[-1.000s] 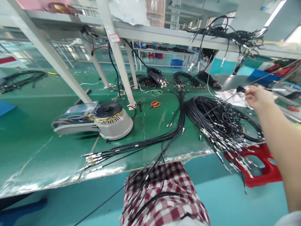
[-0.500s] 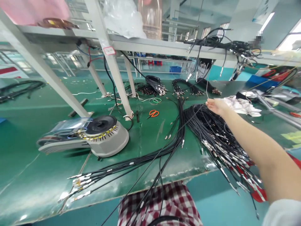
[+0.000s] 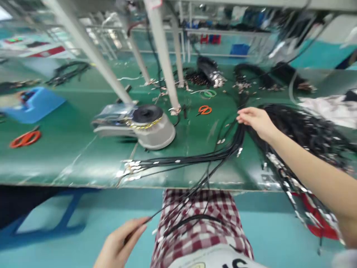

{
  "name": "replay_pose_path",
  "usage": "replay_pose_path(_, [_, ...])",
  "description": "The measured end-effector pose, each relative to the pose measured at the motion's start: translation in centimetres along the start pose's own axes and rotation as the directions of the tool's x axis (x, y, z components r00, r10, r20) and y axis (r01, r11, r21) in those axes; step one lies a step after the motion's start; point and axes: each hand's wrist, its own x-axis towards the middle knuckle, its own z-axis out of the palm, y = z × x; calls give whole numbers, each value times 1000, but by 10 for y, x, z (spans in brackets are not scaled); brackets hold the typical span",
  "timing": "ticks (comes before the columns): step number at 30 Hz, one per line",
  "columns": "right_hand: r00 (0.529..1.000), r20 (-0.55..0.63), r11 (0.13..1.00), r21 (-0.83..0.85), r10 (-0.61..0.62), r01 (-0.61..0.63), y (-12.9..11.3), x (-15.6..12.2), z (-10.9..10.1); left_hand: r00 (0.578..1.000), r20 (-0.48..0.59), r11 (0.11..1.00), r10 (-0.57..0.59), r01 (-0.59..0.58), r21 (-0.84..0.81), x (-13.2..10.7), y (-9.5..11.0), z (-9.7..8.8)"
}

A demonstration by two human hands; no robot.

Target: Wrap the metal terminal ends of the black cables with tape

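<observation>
My right hand (image 3: 256, 120) reaches out over the green bench, fingers pinched on a thin black cable (image 3: 195, 188) that runs back toward my lap. My left hand (image 3: 119, 243) is low at the bottom of the view, fingers closed on the near end of that black cable. A large heap of black cables with metal ends (image 3: 306, 134) lies just right of my right hand. A flat bundle of cables (image 3: 178, 162) stretches leftward across the bench, its metal tips (image 3: 128, 172) near the front edge. The picture is motion-blurred.
A grey tape dispenser (image 3: 145, 124) stands left of centre. Orange scissors (image 3: 205, 109) lie behind it, another orange pair (image 3: 25, 138) far left by a blue tray (image 3: 33, 104). White frame legs (image 3: 164, 59) rise from the bench (image 3: 69, 156). A red stool (image 3: 320, 219) stands below right.
The view has tipped down and blurred. My right hand has drawn nearer along the cable heap. My left hand has come into view at the bottom, gripping a cable.
</observation>
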Motion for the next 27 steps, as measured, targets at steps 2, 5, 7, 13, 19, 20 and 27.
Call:
replay_pose_path(2, [886,420,968,-61,-197,244,-4,-71,56,999,48,1000,-8,10,-27,0,11,6])
replay_pose_path(5, [499,756,748,-18,-424,663,-12,-169,129,1000,-13,990,20,-21,-139,6,34,11])
replay_pose_path(7, [319,826,613,41,-466,789,-14,-212,165,999,-45,972,-7,-4,-235,6,42,11])
replay_pose_path(13, [361,848,715,29,-387,699,-1,-237,210,978,-190,750,-87,-62,-658,-20,18,5])
replay_pose_path(19, [380,829,710,29,-410,704,5,-237,217,947,-203,687,-249,25,-727,-27,0,16])
replay_pose_path(20, [373,828,698,31,-419,715,4,-239,220,939,-220,682,-265,22,-731,-26,1,17])
replay_pose_path(27, [295,828,590,53,-477,805,-6,-244,232,928,-304,784,-216,-21,-620,-23,7,17])
